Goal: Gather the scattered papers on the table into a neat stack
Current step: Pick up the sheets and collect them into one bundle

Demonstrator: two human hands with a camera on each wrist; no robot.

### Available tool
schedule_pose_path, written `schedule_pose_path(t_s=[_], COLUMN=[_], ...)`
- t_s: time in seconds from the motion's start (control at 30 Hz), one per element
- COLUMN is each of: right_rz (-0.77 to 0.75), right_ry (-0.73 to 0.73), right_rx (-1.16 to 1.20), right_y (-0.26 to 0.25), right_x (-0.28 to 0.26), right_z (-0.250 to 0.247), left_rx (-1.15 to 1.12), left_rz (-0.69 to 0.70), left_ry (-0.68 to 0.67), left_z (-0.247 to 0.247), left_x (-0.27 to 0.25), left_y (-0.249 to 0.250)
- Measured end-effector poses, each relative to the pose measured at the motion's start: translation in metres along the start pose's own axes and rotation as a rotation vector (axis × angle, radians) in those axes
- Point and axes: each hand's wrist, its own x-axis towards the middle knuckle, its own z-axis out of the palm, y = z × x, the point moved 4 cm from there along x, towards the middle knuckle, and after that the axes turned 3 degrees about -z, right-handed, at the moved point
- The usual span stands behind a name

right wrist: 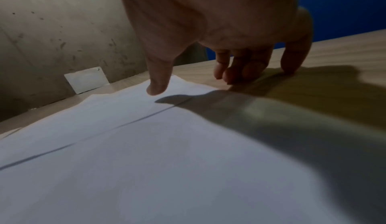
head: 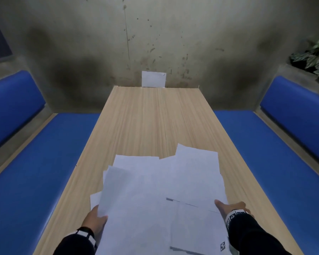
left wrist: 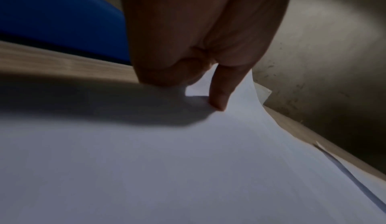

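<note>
Several white papers (head: 155, 190) lie overlapping in a loose, uneven pile at the near end of the wooden table (head: 151, 116). My left hand (head: 98, 216) grips the pile's left edge, where the top sheet is lifted and curved. In the left wrist view the thumb (left wrist: 217, 98) presses on top of the paper (left wrist: 146, 161) and the fingers are hidden beneath it. My right hand (head: 226, 205) sits at the pile's right edge. Its thumb (right wrist: 158, 85) is over the paper (right wrist: 146, 145) and its fingertips (right wrist: 240, 74) touch the table beside the edge.
A small white card (head: 153, 79) leans on the stained wall at the table's far end. Blue padded benches run along the left (head: 44, 162) and right (head: 284, 153) sides. A leafy plant (head: 317, 56) sits on a ledge at the far right.
</note>
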Motion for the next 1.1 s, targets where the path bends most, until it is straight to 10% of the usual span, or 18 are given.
schedule_pose_path(t_s=[0.37, 0.83, 1.1], right_rz=[0.014, -0.178, -0.212], right_ry=[0.028, -0.453, -0.290], right_rx=[0.101, 0.061, 0.247], right_y=[-0.046, -0.068, -0.060], right_x=[-0.019, -0.015, -0.024], right_z=[0.034, 0.062, 0.035], left_rx=[0.151, 0.119, 0.109], left_rz=[-0.029, -0.026, -0.024], left_ry=[-0.036, -0.034, -0.016], left_z=[0.013, 0.013, 0.013], left_x=[0.005, 0.007, -0.001], left_y=[-0.007, -0.015, -0.009])
